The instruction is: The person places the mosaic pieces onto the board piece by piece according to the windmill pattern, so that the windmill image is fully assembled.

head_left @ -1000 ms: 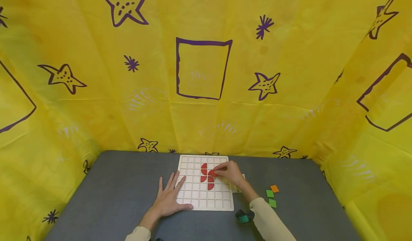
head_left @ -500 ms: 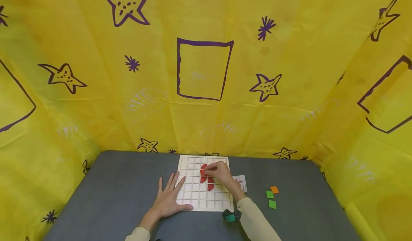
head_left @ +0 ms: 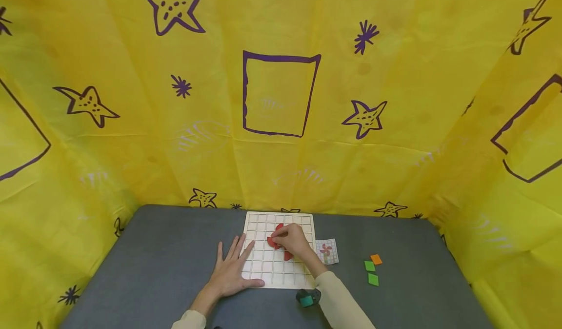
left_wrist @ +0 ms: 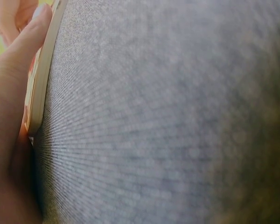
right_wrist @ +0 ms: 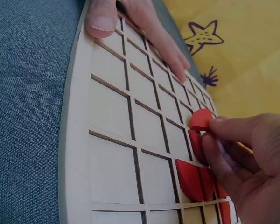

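Grey bench (head_left: 175, 251), toward its far edge: right hand (head_left: 293, 240) pinches a red piece (right_wrist: 201, 120), likely light, stiff, best gripped by its rim; left hand (head_left: 230, 274), fingers spread, on gridded board (head_left: 267, 266).

Red piece (right_wrist: 201, 119) over gridded board (right_wrist: 113, 177)

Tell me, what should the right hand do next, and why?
Probably ease the red piece into the grid board, beside the other red pieces: the right hand pinches it over the board, while the left hand rests on its edge.
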A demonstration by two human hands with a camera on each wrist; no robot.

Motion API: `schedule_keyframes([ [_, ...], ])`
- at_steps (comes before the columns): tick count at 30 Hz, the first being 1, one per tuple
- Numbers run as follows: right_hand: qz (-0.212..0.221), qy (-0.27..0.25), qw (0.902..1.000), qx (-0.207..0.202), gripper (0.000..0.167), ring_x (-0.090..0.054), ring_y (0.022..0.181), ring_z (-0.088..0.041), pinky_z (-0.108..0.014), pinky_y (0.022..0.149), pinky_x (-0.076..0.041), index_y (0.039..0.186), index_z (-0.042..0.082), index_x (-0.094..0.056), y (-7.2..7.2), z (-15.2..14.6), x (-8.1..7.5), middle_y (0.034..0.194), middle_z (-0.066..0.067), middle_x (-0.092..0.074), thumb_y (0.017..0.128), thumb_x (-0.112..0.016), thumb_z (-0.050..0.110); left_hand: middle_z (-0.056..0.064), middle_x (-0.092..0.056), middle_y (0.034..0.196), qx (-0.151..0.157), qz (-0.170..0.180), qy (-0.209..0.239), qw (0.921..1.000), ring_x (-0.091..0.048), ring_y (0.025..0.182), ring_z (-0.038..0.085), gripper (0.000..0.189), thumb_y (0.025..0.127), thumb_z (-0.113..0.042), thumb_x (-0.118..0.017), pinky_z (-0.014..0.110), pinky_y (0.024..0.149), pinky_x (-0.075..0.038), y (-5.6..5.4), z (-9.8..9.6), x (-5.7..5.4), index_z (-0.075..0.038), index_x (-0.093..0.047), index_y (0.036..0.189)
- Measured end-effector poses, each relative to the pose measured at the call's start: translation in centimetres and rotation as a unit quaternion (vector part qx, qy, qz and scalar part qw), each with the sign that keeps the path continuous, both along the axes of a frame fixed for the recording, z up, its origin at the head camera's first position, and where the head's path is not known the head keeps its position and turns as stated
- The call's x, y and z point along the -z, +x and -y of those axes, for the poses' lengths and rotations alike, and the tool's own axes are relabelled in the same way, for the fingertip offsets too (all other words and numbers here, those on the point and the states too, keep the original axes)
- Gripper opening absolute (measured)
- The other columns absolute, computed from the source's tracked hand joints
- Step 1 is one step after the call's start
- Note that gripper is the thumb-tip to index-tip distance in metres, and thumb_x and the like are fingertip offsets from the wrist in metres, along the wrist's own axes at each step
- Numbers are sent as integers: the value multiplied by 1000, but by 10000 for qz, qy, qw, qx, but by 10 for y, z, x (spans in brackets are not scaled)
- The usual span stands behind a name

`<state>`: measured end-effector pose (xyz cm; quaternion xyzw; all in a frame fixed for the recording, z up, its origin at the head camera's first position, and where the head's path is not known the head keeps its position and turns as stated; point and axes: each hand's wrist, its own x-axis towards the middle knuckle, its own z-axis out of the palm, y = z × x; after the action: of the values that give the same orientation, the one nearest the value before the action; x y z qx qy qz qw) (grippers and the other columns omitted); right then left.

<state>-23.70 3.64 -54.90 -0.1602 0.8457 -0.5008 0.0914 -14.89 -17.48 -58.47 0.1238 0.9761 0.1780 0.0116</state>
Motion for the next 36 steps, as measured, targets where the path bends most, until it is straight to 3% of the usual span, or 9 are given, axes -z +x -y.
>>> schedule_keyframes([
  [8,-671,991,9928,61,5,-59,70,-7,-22,64,-52,86,5,-79,4,6,0,80,0,-71,85,-74,4,13,-12,164,26,-31,34,10000,-12,149,36,113,67,-84,-60,68,110,5,0,1,-1,-18,-33,154],
  [26,-995,1081,9892,-18,6,-59,68,-8,-22,64,-51,83,5,-78,4,9,0,77,0,-70,83,-74,1,13,-14,163,-11,-77,42,10000,-13,149,36,113,66,-86,-59,68,110,6,-1,-1,1,-18,-34,154],
  [36,-1166,1119,9868,130,6,-62,70,-10,-24,64,-52,83,6,-77,4,7,-1,78,-1,-70,83,-74,0,14,-17,163,-10,-230,101,9997,-16,148,37,112,66,-84,-61,69,110,3,0,0,3,-17,-37,153],
])
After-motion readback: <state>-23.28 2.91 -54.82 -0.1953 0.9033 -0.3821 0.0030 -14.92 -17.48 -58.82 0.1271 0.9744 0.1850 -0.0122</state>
